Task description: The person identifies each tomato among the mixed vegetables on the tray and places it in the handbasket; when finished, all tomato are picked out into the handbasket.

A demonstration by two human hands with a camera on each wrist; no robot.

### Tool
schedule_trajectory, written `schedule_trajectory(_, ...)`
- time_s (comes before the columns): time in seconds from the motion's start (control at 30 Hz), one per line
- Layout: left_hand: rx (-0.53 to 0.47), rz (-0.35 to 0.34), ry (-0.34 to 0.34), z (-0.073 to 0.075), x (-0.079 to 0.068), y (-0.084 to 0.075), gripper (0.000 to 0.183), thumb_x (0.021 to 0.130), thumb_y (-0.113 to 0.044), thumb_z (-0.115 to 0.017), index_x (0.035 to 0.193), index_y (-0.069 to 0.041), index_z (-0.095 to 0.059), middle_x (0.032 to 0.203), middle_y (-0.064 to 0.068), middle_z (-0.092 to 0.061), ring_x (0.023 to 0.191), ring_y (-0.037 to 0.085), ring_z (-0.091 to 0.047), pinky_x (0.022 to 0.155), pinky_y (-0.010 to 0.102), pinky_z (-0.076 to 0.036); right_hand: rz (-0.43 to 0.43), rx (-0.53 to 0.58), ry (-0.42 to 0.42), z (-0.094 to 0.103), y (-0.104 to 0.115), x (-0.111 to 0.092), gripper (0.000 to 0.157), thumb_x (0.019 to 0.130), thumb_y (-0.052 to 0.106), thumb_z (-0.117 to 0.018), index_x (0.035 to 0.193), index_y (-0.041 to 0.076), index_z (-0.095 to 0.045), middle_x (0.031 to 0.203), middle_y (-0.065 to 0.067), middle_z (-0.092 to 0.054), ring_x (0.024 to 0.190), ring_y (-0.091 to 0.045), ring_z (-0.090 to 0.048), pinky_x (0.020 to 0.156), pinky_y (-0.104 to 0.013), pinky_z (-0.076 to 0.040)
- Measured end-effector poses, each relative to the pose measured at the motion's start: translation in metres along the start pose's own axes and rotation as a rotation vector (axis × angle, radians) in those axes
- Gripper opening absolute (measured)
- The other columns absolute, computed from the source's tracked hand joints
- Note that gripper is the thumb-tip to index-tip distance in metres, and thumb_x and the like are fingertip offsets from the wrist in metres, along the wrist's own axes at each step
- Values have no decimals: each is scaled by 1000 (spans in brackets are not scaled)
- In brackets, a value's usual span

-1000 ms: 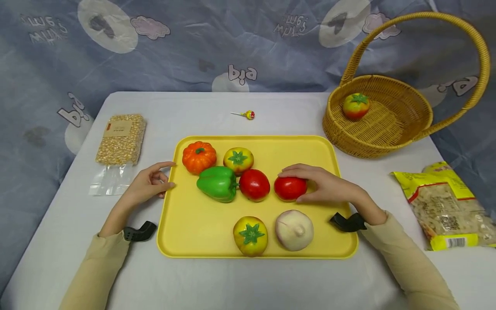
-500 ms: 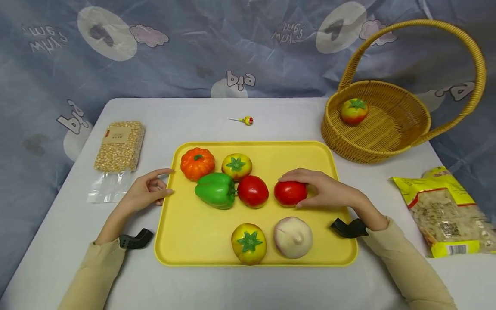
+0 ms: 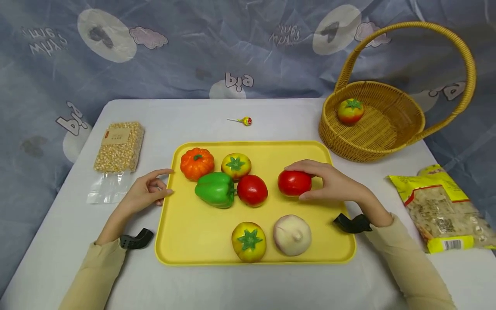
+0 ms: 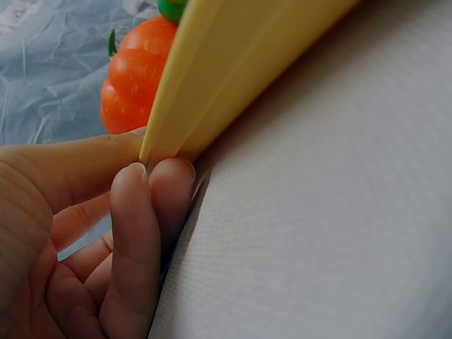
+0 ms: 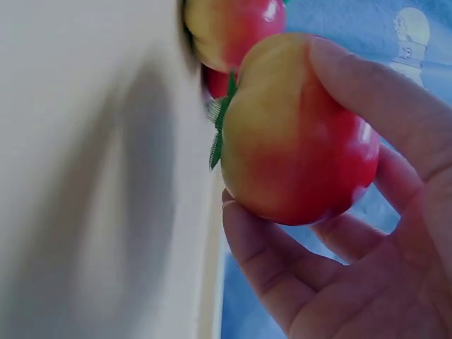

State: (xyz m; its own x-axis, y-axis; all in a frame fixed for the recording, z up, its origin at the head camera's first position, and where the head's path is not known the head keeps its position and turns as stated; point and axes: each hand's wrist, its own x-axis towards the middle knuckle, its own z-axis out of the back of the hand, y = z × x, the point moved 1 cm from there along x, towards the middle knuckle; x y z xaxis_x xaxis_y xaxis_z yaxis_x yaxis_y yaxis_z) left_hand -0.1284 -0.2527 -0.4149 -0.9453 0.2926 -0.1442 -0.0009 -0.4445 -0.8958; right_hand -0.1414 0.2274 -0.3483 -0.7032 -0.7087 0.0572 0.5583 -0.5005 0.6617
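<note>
From the top, largest first: white tabletop (image 3: 193, 288), yellow tray (image 3: 201, 241) flat in the middle, basket (image 3: 348, 148) beyond its far right corner.

Left hand (image 3: 145, 193) at the tray's left edge, fingers (image 4: 133, 233) nearly closed, pinching the rim. Judged best as a firm, passive anchor: steady the tray, avoid tugging or tipping, given so many round pieces likely to roll.

Right hand (image 3: 333, 185) over the tray's right half, fingers spread only to the tomato's width, curled round it, thumb on the opposite side. Pepper (image 3: 215, 190) well to the left; garlic (image 3: 292, 235) near, on the close side; second tomato (image 3: 252, 190) also near, to the left, with a gap between.

Tomato (image 3: 294, 183) in the right hand, over the right half of the tray, red end up. Contact with the tray hard to tell; perhaps just clear. Hold at the widest part, squeeze evenly, expect a slick skin. Raise straight up before any sideways shift, giving garlic and second tomato room.

Smallest: green leaves (image 5: 222, 127) on the tomato's underside, facing the tray. Avoid dragging, for fear of a snag.
</note>
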Motion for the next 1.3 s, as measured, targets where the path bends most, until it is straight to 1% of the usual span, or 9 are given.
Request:
schedule_trajectory(0.13,-12,0,5,-1,1,-1,58,85,-8,-67,136,0,-41,73,-7,-60,51,4,-56,48,25,-51,26,-42,-73,14,0,-7,62,75,22,-79,131,24,-53,129,3,-56,118,4,-46,96,-11,-42)
schedule_trajectory(0.23,-15,11,3,0,1,-2,58,85,-8,-67,136,-1,-41,73,-8,-60,52,4,-56,48,25,-52,48,-71,-127,26,2,-12,65,72,14,-81,131,19,-53,129,3,-56,116,5,-46,94,-7,-40)
schedule_trajectory(0.47,-1,11,-6,1,-1,-1,57,86,-10,-67,136,-3,-42,73,-9,-60,52,4,-56,48,25,-52,18,-82,-225,51,6,-18,71,68,-1,-80,131,13,-53,126,25,-49,108,7,-48,87,-3,-42)
schedule_trajectory(0.57,-6,7,-7,1,-1,0,57,86,-10,-67,136,-2,-41,73,-9,-60,52,4,-57,48,25,-52,23,-83,-258,61,6,-18,73,66,-5,-80,133,10,-52,126,27,-48,105,7,-51,86,-2,-43)
schedule_trajectory(0.7,-12,8,0,1,0,1,58,86,-10,-67,137,-2,-41,74,-9,-60,52,4,-57,49,25,-52,-12,-84,-321,74,5,-17,74,66,-9,-78,133,9,-51,125,27,-48,102,7,-53,85,-1,-43)
schedule_trajectory(0.87,-8,11,1,1,2,-1,59,85,-10,-67,137,-2,-41,74,-7,-61,53,5,-57,49,25,-52,-98,-37,-406,90,-4,-16,72,70,-8,-75,135,11,-50,124,20,-51,100,5,-55,83,0,-43)
schedule_trajectory(0.97,-9,4,4,1,2,-1,59,85,-9,-67,137,-2,-41,74,-6,-61,52,5,-57,49,25,-52,-185,-9,-445,98,-12,-16,69,74,-2,-75,136,15,-49,125,16,-51,99,5,-53,80,1,-43)
schedule_trajectory(1.13,-16,-4,3,1,2,0,59,85,-8,-67,137,-1,-40,73,-6,-61,52,5,-57,49,25,-52,-329,19,-480,107,-27,-15,67,79,9,-73,138,25,-45,126,9,-50,96,4,-51,75,3,-42)
schedule_trajectory(1.3,-26,9,4,1,1,-2,59,85,-8,-67,138,-2,-40,74,-5,-61,52,5,-57,49,25,-52,-424,31,-488,114,-41,-12,66,83,18,-71,140,30,-41,135,-4,-45,94,3,-49,72,3,-41)
